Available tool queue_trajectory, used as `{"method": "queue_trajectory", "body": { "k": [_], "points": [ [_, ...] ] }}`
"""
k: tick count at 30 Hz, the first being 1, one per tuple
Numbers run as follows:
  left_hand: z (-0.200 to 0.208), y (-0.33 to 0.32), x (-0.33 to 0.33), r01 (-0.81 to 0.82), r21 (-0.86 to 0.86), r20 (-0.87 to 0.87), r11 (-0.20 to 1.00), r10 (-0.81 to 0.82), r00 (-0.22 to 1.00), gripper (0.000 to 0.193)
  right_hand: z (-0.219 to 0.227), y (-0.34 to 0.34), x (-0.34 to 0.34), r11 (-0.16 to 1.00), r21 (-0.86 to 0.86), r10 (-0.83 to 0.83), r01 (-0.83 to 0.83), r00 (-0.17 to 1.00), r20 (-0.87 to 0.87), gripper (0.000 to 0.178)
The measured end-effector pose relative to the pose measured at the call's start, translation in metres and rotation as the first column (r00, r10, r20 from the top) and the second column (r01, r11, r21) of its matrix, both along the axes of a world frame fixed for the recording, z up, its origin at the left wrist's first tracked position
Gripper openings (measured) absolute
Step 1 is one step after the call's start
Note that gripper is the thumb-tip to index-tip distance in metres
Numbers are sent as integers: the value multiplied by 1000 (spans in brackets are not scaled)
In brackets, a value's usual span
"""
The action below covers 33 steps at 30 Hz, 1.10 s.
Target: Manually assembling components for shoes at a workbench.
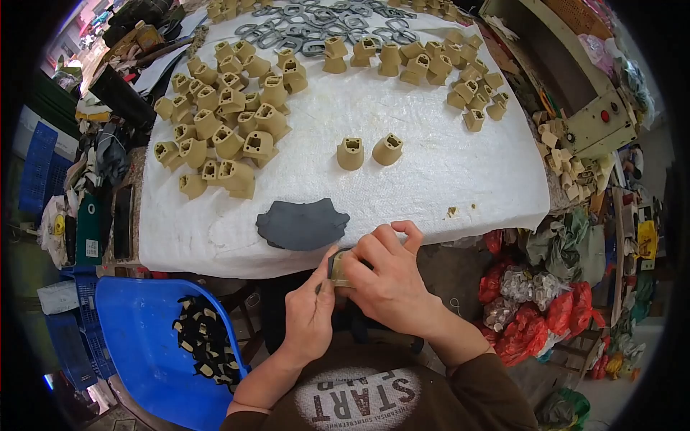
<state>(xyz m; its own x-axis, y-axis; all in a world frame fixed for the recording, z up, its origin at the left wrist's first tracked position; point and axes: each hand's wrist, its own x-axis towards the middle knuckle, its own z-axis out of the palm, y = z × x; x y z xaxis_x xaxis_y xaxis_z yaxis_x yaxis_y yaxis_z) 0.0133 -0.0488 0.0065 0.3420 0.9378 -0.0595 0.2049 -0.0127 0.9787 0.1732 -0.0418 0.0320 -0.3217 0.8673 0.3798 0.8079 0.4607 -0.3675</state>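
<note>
- here we are at the near edge of the table [298, 172], and the work sits in both hands: a tan moulded piece [341, 270] with a dark grey sliver against it, mostly covered by fingers.
- left hand [310, 316]: thumb and fingers pinched on that piece; right hand [384, 276]: fingers curled firmly round its other side.
- this one looks part-way through, though what exactly is fitted is hidden.
- done, it seems: the black-and-tan pieces [205, 341] heaped in the blue basin [136, 359], beyond the table's near left corner.
- left to do, by the look of it: plenty! bare tan hollow blocks crowd the left edge [231, 101] and the far right corner [466, 90], with two [351, 154] standing apart mid-table.
- dark grey cut sheets [302, 224] lie by the near edge, presumably stock.
- grey rings [334, 20] pile along the far edge, seemingly unused.
</note>
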Motion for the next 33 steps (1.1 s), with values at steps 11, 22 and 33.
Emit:
{"method": "queue_trajectory", "body": {
  "k": [11, 22, 33],
  "points": [
    [-10, -1, -14, 247, -454, 512, 856, 24, 858, 70, -24, 3, 21, 988, 22, 151, -154, 917, -368, 50],
    [-23, 15, 0, 554, -495, 733, 670, -22, 680, 45, -18, 4, 17, 932, -86, 297, -352, 878, -375, 45],
    [-18, -1, 1, 96, -301, 558, 949, 94, 824, 34, -25, 3, 28, 968, -37, 213, -247, 893, -397, 49]
  ]
}}
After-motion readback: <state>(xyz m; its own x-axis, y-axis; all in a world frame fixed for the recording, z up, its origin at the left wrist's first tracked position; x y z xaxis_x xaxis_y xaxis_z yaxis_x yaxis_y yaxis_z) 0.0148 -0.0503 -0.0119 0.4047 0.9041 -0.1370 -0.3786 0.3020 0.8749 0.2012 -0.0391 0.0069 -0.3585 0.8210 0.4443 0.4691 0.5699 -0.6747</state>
